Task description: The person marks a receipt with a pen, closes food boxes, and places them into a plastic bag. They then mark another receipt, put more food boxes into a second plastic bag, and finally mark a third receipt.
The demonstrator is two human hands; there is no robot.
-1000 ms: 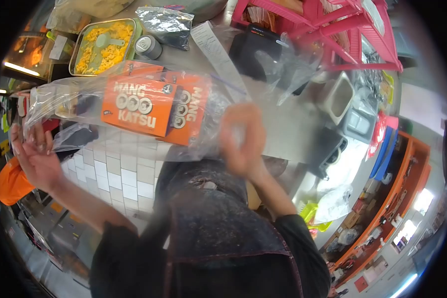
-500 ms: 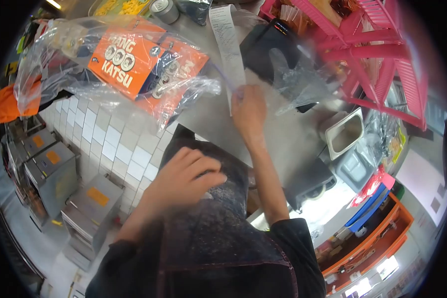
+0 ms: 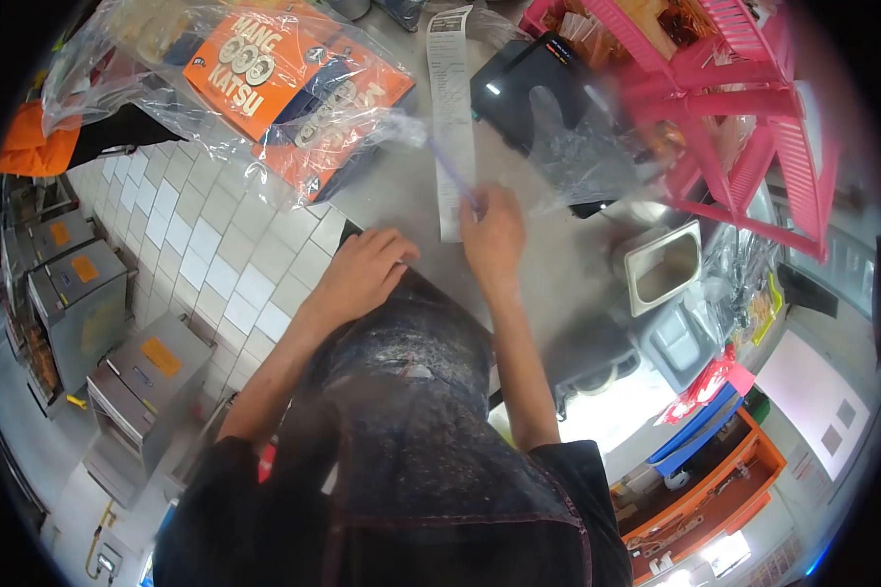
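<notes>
My right hand [image 3: 493,235] is closed with the end of a thin purple strip [image 3: 450,171] at its fingers, over the lower part of a long paper receipt [image 3: 448,108]. The strip runs up and left toward a clear plastic bag [image 3: 387,132]. Inside the bag lie orange and dark blue printed boxes [image 3: 255,73]. My left hand [image 3: 364,274] hovers by the counter's near edge, fingers loosely bent and nothing visible in them. To the right of the receipt, a clear plastic glove [image 3: 568,137] lies partly over a black device [image 3: 529,83].
A pink plastic rack [image 3: 724,103] stands at the right of the steel counter [image 3: 392,205]. Nearer me are a rectangular metal container [image 3: 664,269] and a grey plastic tray [image 3: 677,338]. Steel cabinets [image 3: 152,367] stand across the tiled floor [image 3: 225,254] on the left.
My left hand has moved up toward the counter edge, its fingers less spread. My right hand stays at the purple strip and receipt. The head view has shifted slightly.
</notes>
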